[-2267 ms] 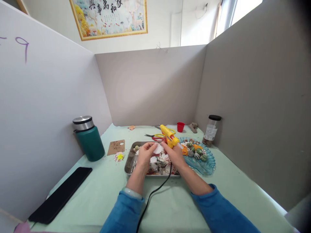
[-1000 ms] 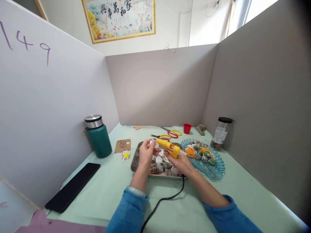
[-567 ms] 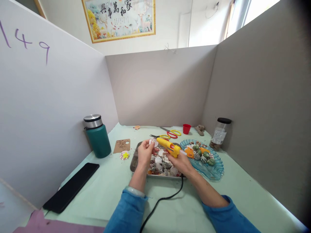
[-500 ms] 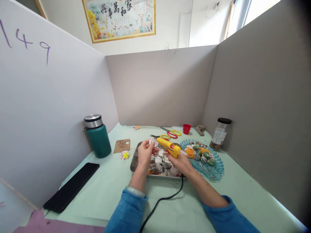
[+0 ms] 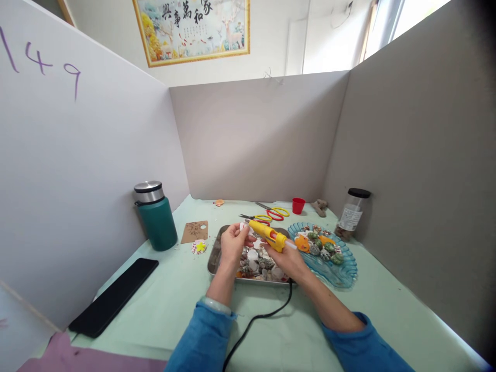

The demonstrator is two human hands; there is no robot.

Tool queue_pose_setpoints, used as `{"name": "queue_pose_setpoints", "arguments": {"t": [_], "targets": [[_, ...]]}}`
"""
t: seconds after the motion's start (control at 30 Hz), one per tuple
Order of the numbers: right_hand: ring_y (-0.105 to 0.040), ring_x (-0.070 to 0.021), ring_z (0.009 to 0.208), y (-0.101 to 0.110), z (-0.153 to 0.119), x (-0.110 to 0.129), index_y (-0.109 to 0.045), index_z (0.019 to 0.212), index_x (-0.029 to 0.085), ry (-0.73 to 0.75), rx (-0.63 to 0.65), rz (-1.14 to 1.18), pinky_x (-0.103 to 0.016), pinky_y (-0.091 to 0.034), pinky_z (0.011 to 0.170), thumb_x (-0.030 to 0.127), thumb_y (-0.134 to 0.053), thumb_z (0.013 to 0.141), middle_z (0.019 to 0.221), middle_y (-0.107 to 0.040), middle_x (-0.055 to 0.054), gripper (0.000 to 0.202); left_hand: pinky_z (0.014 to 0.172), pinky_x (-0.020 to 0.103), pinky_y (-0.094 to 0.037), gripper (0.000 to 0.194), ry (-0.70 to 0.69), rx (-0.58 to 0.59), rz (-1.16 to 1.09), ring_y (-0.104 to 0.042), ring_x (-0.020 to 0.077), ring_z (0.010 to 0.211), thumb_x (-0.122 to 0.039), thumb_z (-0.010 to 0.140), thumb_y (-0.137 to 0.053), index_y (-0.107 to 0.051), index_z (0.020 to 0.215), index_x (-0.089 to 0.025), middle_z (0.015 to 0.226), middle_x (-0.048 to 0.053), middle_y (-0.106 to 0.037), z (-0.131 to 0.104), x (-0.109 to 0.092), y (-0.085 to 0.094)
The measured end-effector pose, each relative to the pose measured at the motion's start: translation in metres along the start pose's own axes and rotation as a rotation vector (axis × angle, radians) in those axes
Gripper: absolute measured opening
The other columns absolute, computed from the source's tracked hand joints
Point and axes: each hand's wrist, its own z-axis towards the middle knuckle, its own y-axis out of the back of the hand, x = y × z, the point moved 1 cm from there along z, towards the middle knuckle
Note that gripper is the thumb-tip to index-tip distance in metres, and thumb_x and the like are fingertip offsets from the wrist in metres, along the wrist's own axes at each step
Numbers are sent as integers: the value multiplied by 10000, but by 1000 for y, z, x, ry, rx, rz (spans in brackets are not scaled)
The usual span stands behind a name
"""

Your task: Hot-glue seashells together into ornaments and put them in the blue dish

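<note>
My right hand [image 5: 284, 258] is wrapped round a yellow hot glue gun [image 5: 271, 235], whose nozzle points left toward my other hand. A black cord [image 5: 256, 319] runs from the gun toward me. My left hand [image 5: 233, 243] pinches a small white piece [image 5: 243, 226], which looks like a shell, right by the nozzle. Whether the nozzle touches it I cannot tell. Both hands are over a metal tray [image 5: 214, 258] of mixed shells [image 5: 253, 261], and they hide part of it.
Two pairs of scissors [image 5: 277, 212] and a red cup [image 5: 298, 205] are behind the tray. On the right are a blue glass plate [image 5: 341, 274] of shells and a jar [image 5: 352, 214]. A green bottle [image 5: 155, 222], a phone-like black slab [image 5: 116, 297] and a decorated disc [image 5: 199, 247] lie left.
The glue gun has shifted slightly left, its nozzle now closer to the white piece. My left hand has barely moved.
</note>
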Motion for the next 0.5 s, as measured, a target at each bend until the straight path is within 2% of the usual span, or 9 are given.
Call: {"name": "queue_pose_setpoints", "arguments": {"t": [0.27, 0.5], "targets": [[-630, -217, 730, 1, 1, 0, -692, 882, 137, 26, -11, -63, -321, -496, 708, 356, -535, 739, 788, -699, -61, 305, 464, 215, -483, 283, -34, -33, 41, -600, 132, 471, -362, 701, -682, -632, 844, -123, 558, 3, -642, 2, 3, 3], [-614, -184, 653, 1, 0, 0, -706, 869, 147, 29, 26, -25, -269, -486, 615, 319, -542, 733, 727, -683, -32, 274, 502, 232, -500, 329, -74, -44, 99, -601, 138, 497, -408, 710, -674, -690, 866, -119, 588, 13, -656, 5, 8, 6]]}}
